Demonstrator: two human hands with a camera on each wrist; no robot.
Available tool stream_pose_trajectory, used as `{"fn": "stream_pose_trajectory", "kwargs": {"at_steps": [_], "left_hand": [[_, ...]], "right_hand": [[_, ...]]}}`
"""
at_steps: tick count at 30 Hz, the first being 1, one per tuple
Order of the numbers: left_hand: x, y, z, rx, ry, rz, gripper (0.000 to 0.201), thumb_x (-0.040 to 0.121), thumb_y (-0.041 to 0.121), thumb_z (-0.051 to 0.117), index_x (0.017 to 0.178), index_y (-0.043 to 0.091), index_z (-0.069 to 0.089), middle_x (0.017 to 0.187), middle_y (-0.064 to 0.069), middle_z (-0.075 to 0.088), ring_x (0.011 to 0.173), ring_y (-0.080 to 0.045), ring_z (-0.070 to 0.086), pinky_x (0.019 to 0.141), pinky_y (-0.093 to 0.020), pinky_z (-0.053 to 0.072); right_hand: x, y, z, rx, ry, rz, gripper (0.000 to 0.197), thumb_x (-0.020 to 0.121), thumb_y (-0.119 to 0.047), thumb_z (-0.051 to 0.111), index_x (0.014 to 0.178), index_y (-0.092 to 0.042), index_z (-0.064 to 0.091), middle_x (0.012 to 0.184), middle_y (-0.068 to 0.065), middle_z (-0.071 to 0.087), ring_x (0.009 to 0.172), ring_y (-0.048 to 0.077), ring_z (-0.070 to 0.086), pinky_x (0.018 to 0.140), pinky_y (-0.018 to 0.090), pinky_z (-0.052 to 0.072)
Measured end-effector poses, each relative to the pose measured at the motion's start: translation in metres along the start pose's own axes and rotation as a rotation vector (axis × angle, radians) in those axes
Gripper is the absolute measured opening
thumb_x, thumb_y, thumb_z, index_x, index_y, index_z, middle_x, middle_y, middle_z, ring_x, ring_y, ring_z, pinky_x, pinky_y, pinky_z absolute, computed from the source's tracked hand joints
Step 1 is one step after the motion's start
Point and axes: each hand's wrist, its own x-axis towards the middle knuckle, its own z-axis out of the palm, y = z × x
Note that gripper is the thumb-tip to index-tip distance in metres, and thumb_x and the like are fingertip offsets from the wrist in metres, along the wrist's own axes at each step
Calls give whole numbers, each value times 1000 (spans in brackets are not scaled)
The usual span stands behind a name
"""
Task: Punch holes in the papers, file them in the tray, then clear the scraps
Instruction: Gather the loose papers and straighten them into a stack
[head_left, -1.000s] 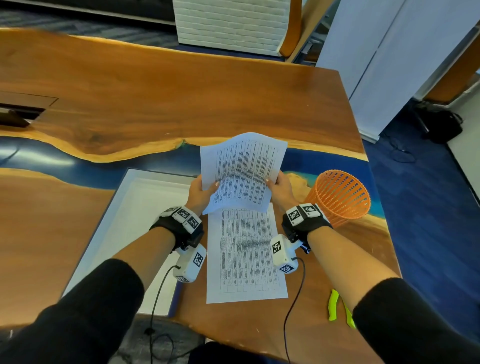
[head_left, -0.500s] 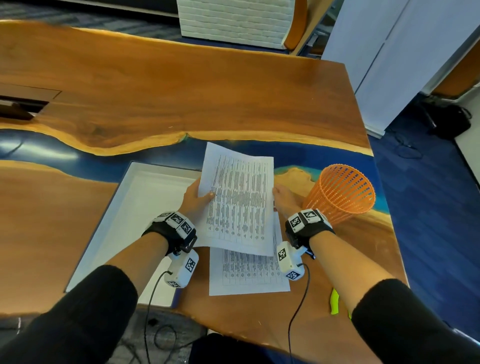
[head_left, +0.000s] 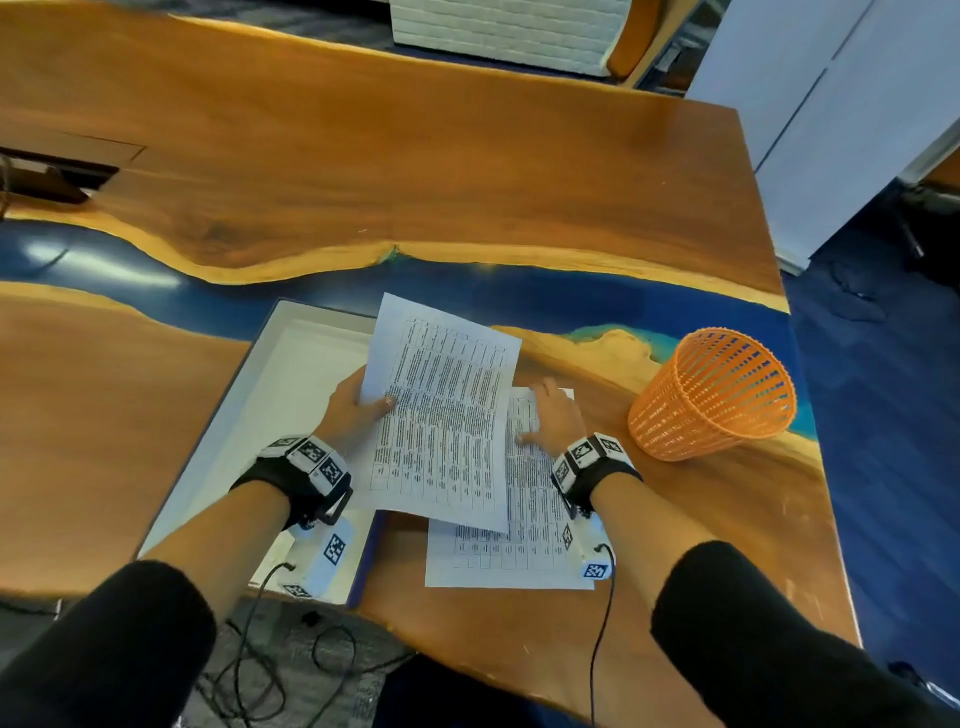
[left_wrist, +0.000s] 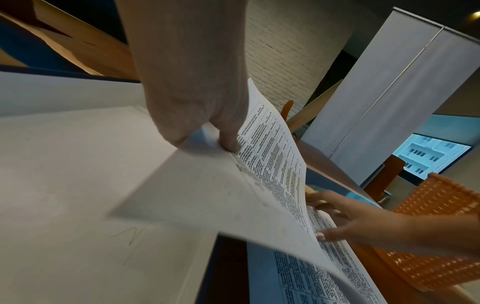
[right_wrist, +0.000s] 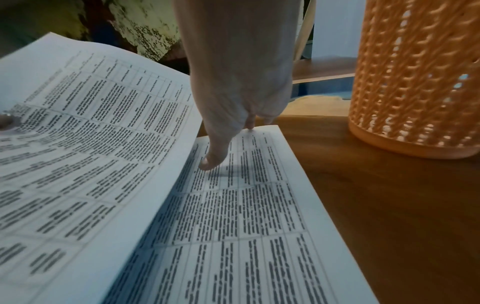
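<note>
My left hand (head_left: 358, 410) pinches the left edge of a printed sheet (head_left: 441, 410), thumb on top, and holds it tilted above the right side of the white tray (head_left: 249, 415). The left wrist view shows the same pinch (left_wrist: 221, 142) with the sheet (left_wrist: 207, 195) hanging over the tray floor (left_wrist: 64, 185). My right hand (head_left: 553, 421) lies flat, fingers straight, on a second printed sheet (head_left: 524, 545) lying on the table. In the right wrist view its fingers (right_wrist: 215, 158) press on that sheet (right_wrist: 246, 226) beside the lifted one (right_wrist: 91, 144).
An orange mesh basket (head_left: 714, 395) stands on the table just right of my right hand, close in the right wrist view (right_wrist: 415, 82). The table's right edge (head_left: 810, 467) drops to blue carpet. Cables hang below the front edge (head_left: 291, 670).
The right hand let go of the lifted sheet and came down flat on the sheet on the table. The left hand carried the lifted sheet leftward, over the tray.
</note>
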Motion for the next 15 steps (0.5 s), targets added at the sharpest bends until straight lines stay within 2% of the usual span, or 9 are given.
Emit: {"fn": "stream_pose_trajectory", "kwargs": {"at_steps": [3,5,8,12,15], "left_hand": [[-1,1,4,1,4,7,28,90,10,60,106,32,55,101,7,66,91,-13,66,79,-29,54],[-1,1,6,-3,-6,9,28,88,14,64,103,35,54,100,13,64,89,-4,64,73,-21,52],[1,-1,5,-15,-1,5,29,87,16,65,112,26,53,101,14,63,90,-4,63,73,-20,51],[4,0,4,17,13,-3,29,91,10,59,103,35,52,99,16,62,88,-1,61,73,-18,50],[7,0,0,9,13,-8,26,91,10,59,110,27,53,100,12,63,89,-3,63,74,-21,51]], "right_hand": [[13,-8,-2,-13,12,-37,81,70,-30,80,132,-4,37,138,11,38,125,30,42,102,46,40],[20,-10,-4,-53,10,-39,77,68,-29,82,127,-4,40,132,12,41,119,30,44,98,43,42],[26,-12,-8,-124,-24,-4,80,65,-33,83,125,-5,40,131,10,40,120,28,40,97,41,39],[26,-12,-7,-108,-62,65,87,61,-31,86,129,-11,36,135,7,44,126,28,39,102,50,30],[25,-6,-2,-48,-95,97,83,63,-28,84,130,-16,36,136,4,49,130,29,38,107,59,19]]}}
